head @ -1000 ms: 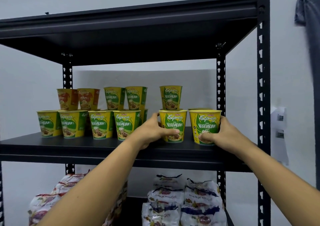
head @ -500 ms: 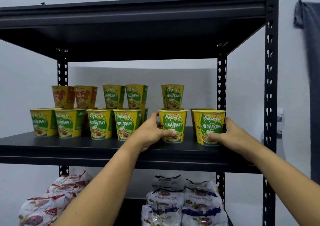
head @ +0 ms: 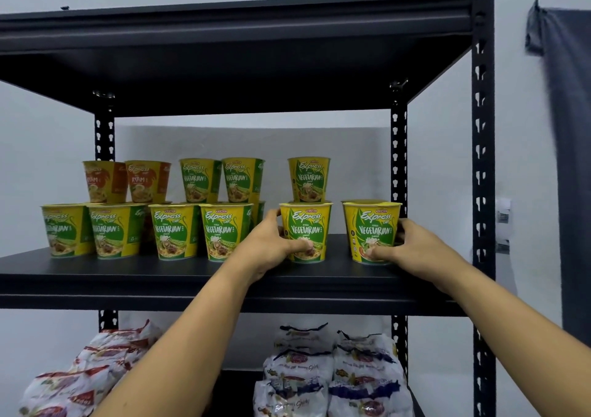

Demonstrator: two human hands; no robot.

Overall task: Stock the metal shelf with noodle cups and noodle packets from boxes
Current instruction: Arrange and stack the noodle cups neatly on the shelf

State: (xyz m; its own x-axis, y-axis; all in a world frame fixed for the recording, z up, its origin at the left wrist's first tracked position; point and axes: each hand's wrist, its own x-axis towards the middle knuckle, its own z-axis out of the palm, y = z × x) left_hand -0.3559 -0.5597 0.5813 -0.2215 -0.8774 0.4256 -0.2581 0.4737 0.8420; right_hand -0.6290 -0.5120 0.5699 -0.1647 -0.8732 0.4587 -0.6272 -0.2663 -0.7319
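Since the front row on the black metal shelf (head: 160,276) wants an even face, I judge, my left hand (head: 271,247) grips the 5th yellow-and-green paper noodle cup (head: 307,224) and my right hand (head: 412,247) the 6th cup (head: 372,224), fingers (head: 299,245) curled round each, both upright near the front edge.

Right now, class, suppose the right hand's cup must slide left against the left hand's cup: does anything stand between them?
Nothing visible does. Only bare shelf separates the right cup, gripped by the right hand, from the left cup, gripped by the left hand.
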